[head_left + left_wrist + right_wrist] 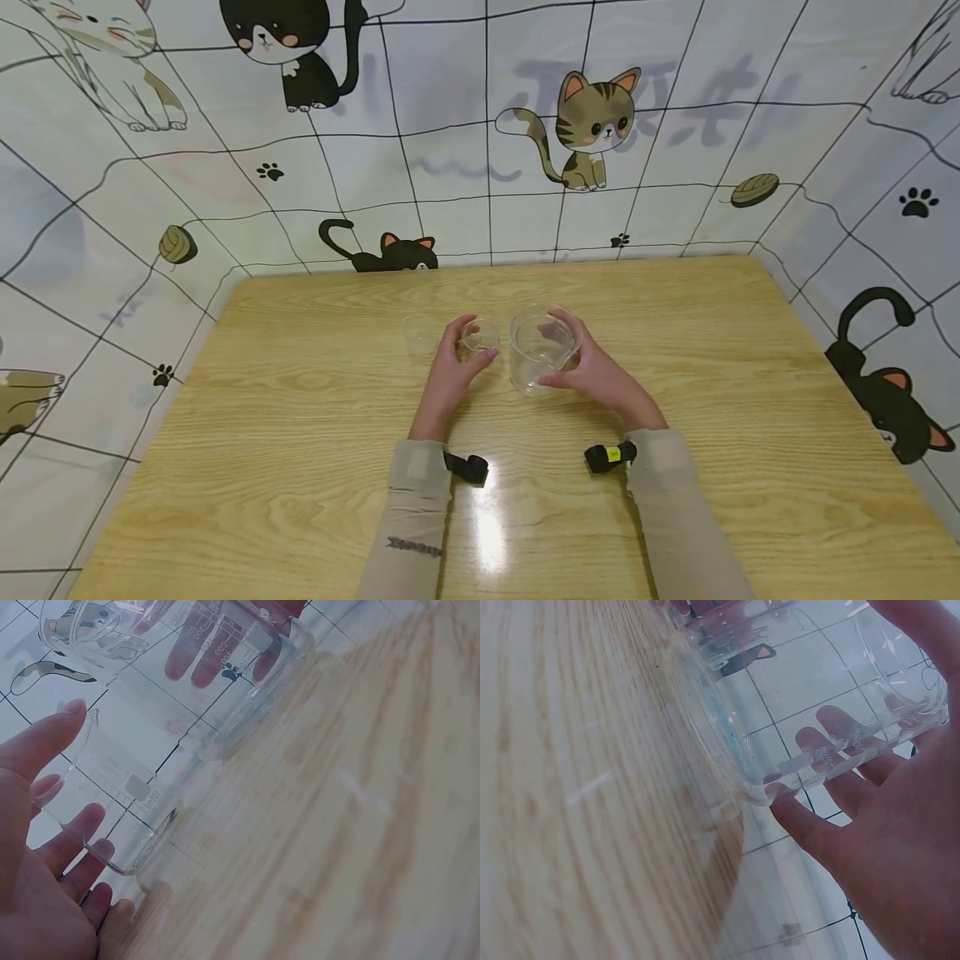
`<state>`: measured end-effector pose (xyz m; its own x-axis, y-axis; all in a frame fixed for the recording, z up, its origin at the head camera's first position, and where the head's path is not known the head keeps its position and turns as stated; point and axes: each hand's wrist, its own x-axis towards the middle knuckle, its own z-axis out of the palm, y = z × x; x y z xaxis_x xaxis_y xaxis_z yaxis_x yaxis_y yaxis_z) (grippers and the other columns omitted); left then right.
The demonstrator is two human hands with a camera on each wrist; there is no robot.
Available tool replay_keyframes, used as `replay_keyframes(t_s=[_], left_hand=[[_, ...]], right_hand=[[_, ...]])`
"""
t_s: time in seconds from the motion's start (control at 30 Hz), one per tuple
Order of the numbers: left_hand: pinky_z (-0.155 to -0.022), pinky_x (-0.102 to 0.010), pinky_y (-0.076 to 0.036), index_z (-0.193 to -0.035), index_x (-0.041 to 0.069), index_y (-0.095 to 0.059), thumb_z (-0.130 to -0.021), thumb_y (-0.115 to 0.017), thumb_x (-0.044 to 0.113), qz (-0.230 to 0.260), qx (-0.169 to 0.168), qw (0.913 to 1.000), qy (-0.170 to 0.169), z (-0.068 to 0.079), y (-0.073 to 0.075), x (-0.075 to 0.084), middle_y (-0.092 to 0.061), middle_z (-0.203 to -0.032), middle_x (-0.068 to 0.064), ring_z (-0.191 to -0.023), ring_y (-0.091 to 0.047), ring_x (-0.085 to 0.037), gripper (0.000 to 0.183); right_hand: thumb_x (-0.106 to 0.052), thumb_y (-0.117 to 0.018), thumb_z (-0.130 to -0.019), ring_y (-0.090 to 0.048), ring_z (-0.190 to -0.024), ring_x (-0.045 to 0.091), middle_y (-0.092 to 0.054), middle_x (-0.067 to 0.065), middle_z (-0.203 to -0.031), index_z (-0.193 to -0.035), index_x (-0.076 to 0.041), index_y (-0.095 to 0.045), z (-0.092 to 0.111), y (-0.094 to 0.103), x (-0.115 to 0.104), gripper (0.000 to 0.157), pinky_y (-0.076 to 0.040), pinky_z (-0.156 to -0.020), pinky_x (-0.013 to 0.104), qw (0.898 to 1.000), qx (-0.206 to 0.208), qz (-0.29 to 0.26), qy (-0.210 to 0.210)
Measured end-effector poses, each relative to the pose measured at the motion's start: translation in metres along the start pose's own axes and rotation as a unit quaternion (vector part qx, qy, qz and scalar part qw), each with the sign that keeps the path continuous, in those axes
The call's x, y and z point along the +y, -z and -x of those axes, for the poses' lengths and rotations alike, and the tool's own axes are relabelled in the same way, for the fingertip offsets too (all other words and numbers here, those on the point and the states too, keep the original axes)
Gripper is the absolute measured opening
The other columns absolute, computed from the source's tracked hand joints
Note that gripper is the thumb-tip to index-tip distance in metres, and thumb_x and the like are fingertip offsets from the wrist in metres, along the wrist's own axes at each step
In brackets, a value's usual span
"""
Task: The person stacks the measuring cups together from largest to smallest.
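My left hand [450, 371] grips a small clear beaker [481, 337], thumb at the near side and fingers round the far side. In the left wrist view, this beaker [124, 799] carries a 100 ml mark, and the thumb lies at its rim. Just to its right stands a large clear beaker [528, 360] with a pouring lip. My right hand [603, 375] holds that one from its right side, thumb in front and fingers behind. In the right wrist view, fingers show through the large beaker's wall [780, 697]. Both beakers stand upright, close together.
Left of my left hand, a third, faint clear vessel [421, 336] stands on the wooden table [300, 467]. Behind the table's far edge hangs a white cloth [450, 167] with grid lines and cartoon cats, which also runs along both sides.
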<state>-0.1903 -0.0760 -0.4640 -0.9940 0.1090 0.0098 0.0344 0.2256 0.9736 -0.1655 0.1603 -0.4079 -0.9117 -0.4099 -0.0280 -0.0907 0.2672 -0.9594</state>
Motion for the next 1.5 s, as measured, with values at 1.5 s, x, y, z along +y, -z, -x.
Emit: replay_keyframes(t_s=[1.5], left_hand=[[-0.110,-0.040,-0.023,-0.139,0.025,-0.038,-0.079,-0.067,0.046,0.012,-0.004,0.9996,-0.025,0.000,0.002,-0.002,-0.051,-0.131,0.010,-0.131,-0.036,-0.012,0.070]], right_hand=[[-0.006,-0.076,-0.074,-0.025,-0.136,0.031,-0.030,0.016,-0.146,-0.145,-0.020,-0.012,-0.001,0.000,0.002,0.097,-0.029,-0.103,0.053,1.000,-0.005,-0.019,0.005]])
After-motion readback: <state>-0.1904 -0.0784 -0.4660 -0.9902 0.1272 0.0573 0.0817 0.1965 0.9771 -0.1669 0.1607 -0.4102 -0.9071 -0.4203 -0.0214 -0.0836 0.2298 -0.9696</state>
